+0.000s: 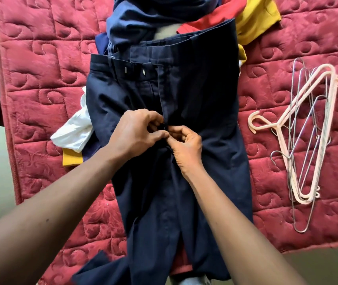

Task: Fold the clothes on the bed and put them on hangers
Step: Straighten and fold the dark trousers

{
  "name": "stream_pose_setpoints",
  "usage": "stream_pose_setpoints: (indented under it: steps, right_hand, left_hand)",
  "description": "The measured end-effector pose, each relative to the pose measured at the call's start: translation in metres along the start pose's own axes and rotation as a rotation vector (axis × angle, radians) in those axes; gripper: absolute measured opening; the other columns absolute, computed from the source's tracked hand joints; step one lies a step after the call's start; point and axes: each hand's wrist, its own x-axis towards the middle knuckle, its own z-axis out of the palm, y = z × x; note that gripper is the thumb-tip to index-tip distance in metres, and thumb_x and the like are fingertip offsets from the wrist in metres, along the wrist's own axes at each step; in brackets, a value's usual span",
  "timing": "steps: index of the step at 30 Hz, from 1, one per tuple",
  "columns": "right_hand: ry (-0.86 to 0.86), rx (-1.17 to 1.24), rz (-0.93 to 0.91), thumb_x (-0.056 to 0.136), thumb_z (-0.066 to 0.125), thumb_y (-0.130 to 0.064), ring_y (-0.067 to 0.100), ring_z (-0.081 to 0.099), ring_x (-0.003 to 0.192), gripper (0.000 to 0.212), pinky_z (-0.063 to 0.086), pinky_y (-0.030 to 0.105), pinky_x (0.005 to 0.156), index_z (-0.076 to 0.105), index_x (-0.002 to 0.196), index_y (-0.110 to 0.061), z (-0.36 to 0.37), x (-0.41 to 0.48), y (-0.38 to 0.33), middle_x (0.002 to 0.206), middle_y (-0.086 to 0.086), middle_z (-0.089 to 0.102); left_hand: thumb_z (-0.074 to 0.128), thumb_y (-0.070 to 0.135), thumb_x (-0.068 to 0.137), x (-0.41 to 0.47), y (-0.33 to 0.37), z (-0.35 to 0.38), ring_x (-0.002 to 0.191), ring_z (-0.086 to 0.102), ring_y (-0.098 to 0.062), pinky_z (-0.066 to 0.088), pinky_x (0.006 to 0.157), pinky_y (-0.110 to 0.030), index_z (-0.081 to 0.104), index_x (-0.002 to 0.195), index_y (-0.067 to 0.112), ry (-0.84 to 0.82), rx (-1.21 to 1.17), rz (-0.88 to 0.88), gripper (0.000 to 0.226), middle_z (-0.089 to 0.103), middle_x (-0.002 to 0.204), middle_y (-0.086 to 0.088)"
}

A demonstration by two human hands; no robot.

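The navy trousers lie flat along the bed, with hangers just to their right. The left hand and right hand each have a pinching grip on the fly. The cloth looks soft, limp and probably light, so the stiffer waistband is the place to take hold.

L hand & R hand bare. L forearm & R forearm bare too, to near frame edge; small dark spot on L one.
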Motion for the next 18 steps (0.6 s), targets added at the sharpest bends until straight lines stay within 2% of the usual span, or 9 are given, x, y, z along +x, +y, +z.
stream_pose_setpoints:
  steps: [3,6,9,11,13,15,18]
  right_hand:
    - [0.011,0.02,0.013,0.08,0.088,-0.015,0.023,0.076,0.093,0.02,0.062,0.036,0.088,0.077,0.096,-0.011,0.002,-0.002,-0.002,0.092,0.005,0.079]
    - [0.046,-0.027,0.006,0.079,0.088,-0.016,0.021,0.076,0.088,0.016,0.062,0.033,0.083,0.077,0.091,-0.014,0.005,-0.004,-0.004,0.088,0.003,0.079]
    - [0.089,-0.101,-0.016,0.079,0.088,-0.017,0.009,0.073,0.075,0.015,0.059,0.025,0.072,0.074,0.082,-0.022,0.011,-0.004,-0.008,0.079,-0.002,0.077]
    - [0.126,-0.113,-0.014,0.079,0.087,-0.017,0.005,0.069,0.07,0.015,0.059,0.027,0.071,0.073,0.08,-0.024,0.013,-0.004,-0.011,0.075,-0.004,0.075]
    - [0.153,-0.088,-0.008,0.079,0.086,-0.017,0.005,0.067,0.068,0.015,0.059,0.031,0.071,0.073,0.079,-0.024,0.014,-0.007,-0.017,0.073,-0.004,0.073]
    - [0.169,-0.052,-0.005,0.08,0.085,-0.017,0.004,0.065,0.067,0.013,0.059,0.029,0.069,0.074,0.081,-0.023,0.013,-0.011,-0.021,0.072,-0.005,0.071]
    - [0.19,-0.044,-0.006,0.083,0.084,-0.018,0.001,0.063,0.065,0.011,0.058,0.027,0.069,0.074,0.083,-0.021,0.015,-0.018,-0.031,0.069,-0.009,0.069]
  left_hand:
    - [0.078,0.023,0.089,-0.003,0.0,0.007,0.084,0.075,-0.018,0.059,0.08,-0.035,0.079,0.102,0.019,0.135,0.062,0.073,0.014,0.079,0.093,0.002]
    - [0.076,0.025,0.086,0.0,0.0,0.003,0.076,0.073,-0.014,0.059,0.074,-0.034,0.08,0.094,0.023,0.138,0.015,-0.007,0.009,0.078,0.084,0.005]
    - [0.07,0.031,0.078,0.01,0.003,-0.011,0.072,0.071,-0.009,0.059,0.071,-0.031,0.078,0.087,0.025,0.056,0.031,-0.055,0.014,0.076,0.077,0.007]
    - [0.07,0.028,0.077,0.024,0.004,-0.028,0.071,0.07,-0.007,0.056,0.069,-0.027,0.08,0.085,0.025,0.036,0.038,-0.054,0.014,0.076,0.075,0.006]
    - [0.069,0.025,0.077,0.044,0.005,-0.052,0.071,0.07,-0.007,0.052,0.066,-0.024,0.081,0.086,0.023,0.094,0.049,-0.058,0.016,0.077,0.077,0.004]
    - [0.065,0.026,0.076,0.07,0.004,-0.078,0.071,0.07,-0.009,0.047,0.063,-0.021,0.082,0.087,0.022,0.213,0.047,-0.096,0.02,0.077,0.077,0.002]
    - [0.062,0.033,0.073,0.095,0.003,-0.096,0.08,0.073,-0.015,0.053,0.072,-0.024,0.081,0.089,0.027,0.27,0.085,-0.165,0.025,0.078,0.083,0.001]
